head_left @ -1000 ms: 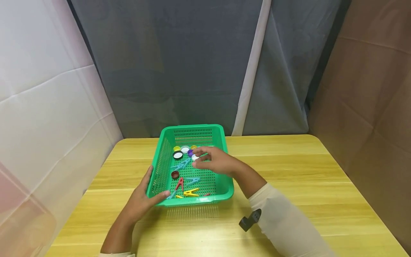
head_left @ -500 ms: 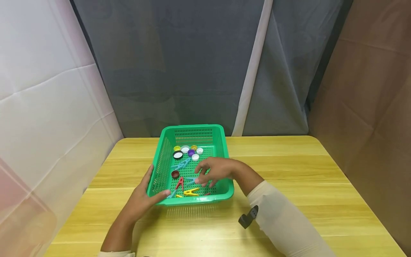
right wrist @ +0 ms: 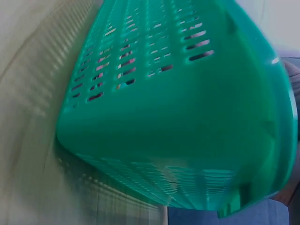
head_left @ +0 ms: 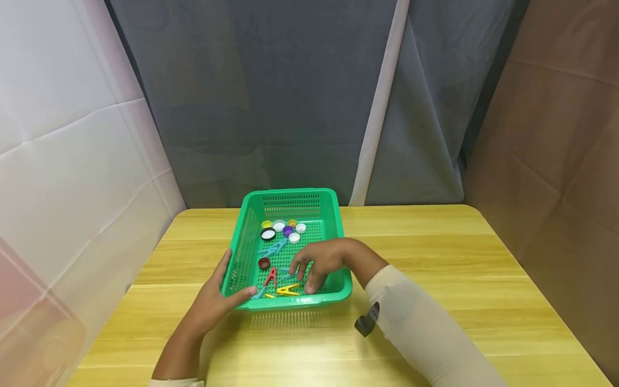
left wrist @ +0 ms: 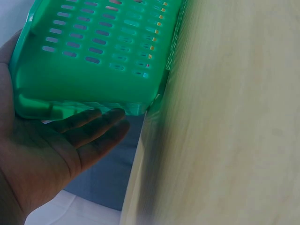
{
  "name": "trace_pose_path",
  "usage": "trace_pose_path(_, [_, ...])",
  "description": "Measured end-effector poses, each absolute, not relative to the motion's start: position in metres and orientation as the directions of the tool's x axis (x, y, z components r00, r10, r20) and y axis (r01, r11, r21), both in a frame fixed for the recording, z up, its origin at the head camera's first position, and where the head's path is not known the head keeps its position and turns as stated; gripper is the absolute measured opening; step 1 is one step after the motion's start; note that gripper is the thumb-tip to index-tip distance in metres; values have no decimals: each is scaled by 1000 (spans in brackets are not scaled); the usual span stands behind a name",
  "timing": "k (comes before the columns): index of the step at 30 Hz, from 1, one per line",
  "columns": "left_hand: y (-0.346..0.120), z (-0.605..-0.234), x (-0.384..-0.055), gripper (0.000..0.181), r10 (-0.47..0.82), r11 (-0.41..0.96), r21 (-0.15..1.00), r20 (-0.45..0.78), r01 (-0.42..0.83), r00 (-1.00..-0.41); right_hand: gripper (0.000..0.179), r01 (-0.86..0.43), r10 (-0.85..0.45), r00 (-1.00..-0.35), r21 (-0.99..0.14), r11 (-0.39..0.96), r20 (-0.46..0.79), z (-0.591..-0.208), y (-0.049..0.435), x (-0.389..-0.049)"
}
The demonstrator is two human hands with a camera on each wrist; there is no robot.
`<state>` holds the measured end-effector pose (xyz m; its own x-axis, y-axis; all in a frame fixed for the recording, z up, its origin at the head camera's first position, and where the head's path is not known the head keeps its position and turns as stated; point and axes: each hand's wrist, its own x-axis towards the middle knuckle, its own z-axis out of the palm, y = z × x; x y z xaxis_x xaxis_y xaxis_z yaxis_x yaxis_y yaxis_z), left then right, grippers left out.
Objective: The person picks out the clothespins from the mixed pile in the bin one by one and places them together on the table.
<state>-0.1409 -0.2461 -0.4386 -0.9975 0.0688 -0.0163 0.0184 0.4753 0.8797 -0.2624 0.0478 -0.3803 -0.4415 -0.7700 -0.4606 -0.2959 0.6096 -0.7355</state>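
A green plastic basket [head_left: 300, 302] stands on the wooden table. My left hand [head_left: 208, 303] grips its near left corner, thumb over the rim and fingers along the outside wall. Inside the basket, my right hand [head_left: 321, 263] reaches down at the near right, fingers bent and spread apart. Its fingertips are by a light blue clothespin [head_left: 285, 276], partly covered. Its thumb is beside a yellow clothespin [head_left: 288, 290]. A red clothespin [head_left: 271, 276] and a dark red bottle cap [head_left: 264, 263] lie to the left. The right wrist view shows mainly the basket's outer wall.
Farther back in the basket lie another blue clothespin [head_left: 274, 247], a black-rimmed cap [head_left: 268, 234], a purple cap [head_left: 287, 231], a white cap [head_left: 294, 237] and several other caps. The wooden table [head_left: 435, 258] extends around the basket, with a grey curtain [head_left: 290, 107] behind.
My right hand has moved from the caps toward the near end of the basket, lowering its fingers among the clothespins. It uncovers the white caps. The left hand keeps its place.
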Motion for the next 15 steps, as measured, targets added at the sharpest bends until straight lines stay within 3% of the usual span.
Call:
trace_pose_path(4, [-245, -439, -141, 118, 69, 466, 885, -20, 14, -997, 61, -302, -757, -399, -706, 641, -517, -380, 44, -268])
trace_pose_path(9, [-245, -439, -141, 118, 72, 469, 883, -19, 17, -997, 60, -211, -710, -359, -688, 694, -606, -379, 39, -273])
trace_pose_path(15, [-246, -438, -140, 118, 71, 469, 883, -18, 17, -997, 55, -184, -669, -342, -651, 737, -660, -380, 32, -276])
